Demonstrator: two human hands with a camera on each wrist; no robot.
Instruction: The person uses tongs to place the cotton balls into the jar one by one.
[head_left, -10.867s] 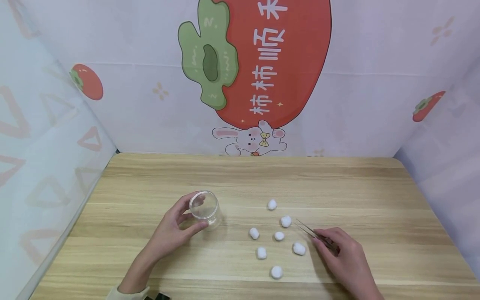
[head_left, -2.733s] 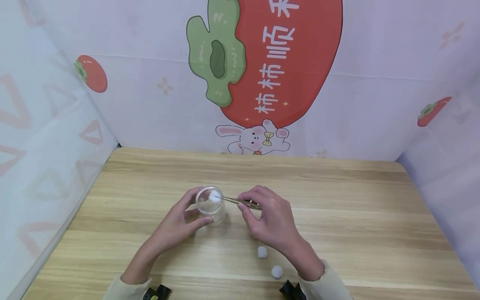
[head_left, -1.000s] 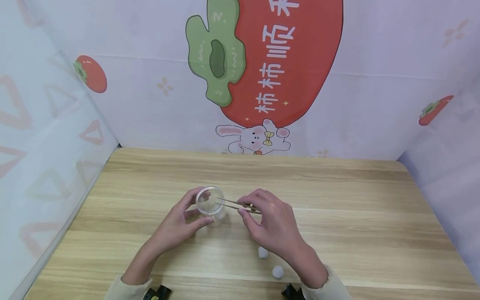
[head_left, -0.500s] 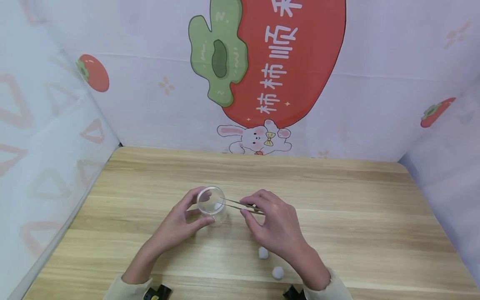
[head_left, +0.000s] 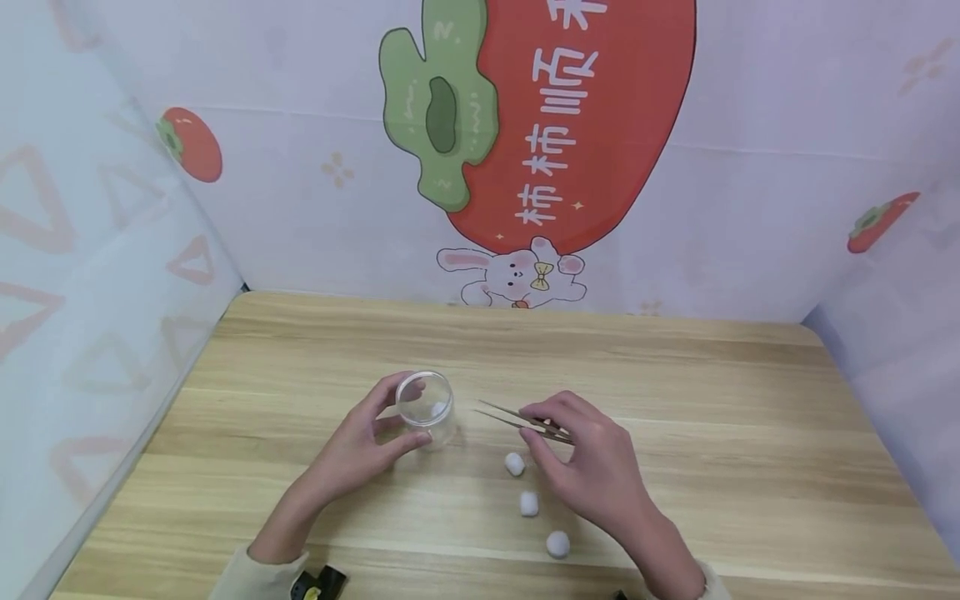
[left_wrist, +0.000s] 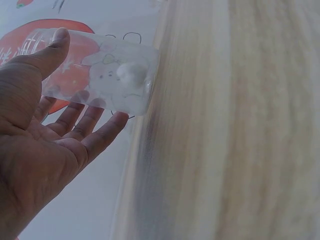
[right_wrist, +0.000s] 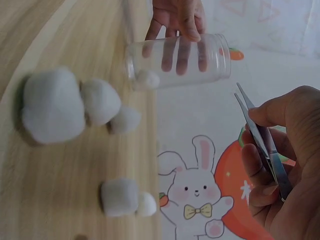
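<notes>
A clear jar (head_left: pixel 442 432) stands on the table, and my left hand (head_left: pixel 356 454) holds it with thumb and fingers around its side. One white cotton ball (head_left: pixel 438 409) lies inside, at the bottom in the left wrist view. My right hand (head_left: pixel 596 462) pinches metal tweezers (head_left: pixel 553 432). The tweezers' tips are apart, with nothing between them, just right of the jar. Three cotton balls show in the head view: one (head_left: pixel 514 464) below the tweezers, another (head_left: pixel 528 504) nearer, and a round one (head_left: pixel 557 545) nearest.
The right wrist view also shows two cotton balls, a larger one (right_wrist: pixel 120 196) and a smaller one (right_wrist: pixel 146 204), which my right hand hides in the head view. Behind the wooden table (head_left: pixel 675 358) hangs a printed cloth (head_left: pixel 315 225); cloth also flanks both sides.
The tweezers held a cotton ball at the jar's mouth, then let it go inside. My right hand has since drawn the tweezers out rightward. My left hand keeps holding the jar.
</notes>
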